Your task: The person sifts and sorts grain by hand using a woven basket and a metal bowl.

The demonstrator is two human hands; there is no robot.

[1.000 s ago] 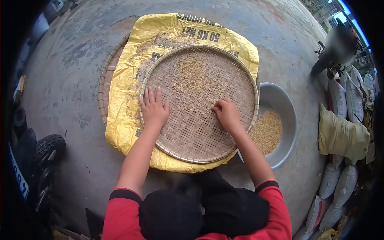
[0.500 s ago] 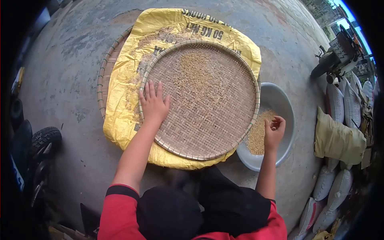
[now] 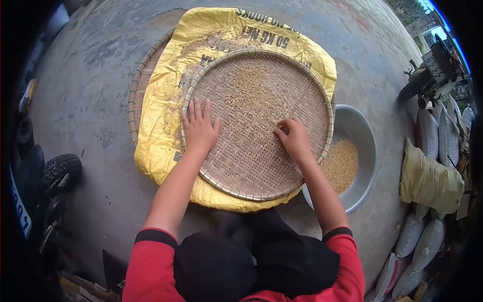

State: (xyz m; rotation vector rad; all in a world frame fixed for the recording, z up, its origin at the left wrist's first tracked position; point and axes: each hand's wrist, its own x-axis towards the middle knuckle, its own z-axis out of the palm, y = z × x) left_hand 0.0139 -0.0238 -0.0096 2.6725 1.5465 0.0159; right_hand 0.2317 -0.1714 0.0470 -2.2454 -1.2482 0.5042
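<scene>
My left hand lies with spread fingers on the left part of a round woven bamboo tray, near its rim. Over the tray's right half is my right hand, its fingers curled and thumb close to them at the edge of the scattered grain. Anything between those fingertips is too small to make out. Unhusked-looking golden grain lies thickest toward the tray's far side and thins toward the middle. To the right, partly under my right forearm, a grey basin holds more grain.
Beneath the tray is a yellow printed sack, with chaff-like bits on it. A larger woven tray shows under the sack. Full sacks are stacked at right, near a parked motorbike. A wheel stands at left.
My right hand has moved left from above the basin to over the bamboo tray. My left hand stays on the tray's left side. The whole view has shifted slightly.
</scene>
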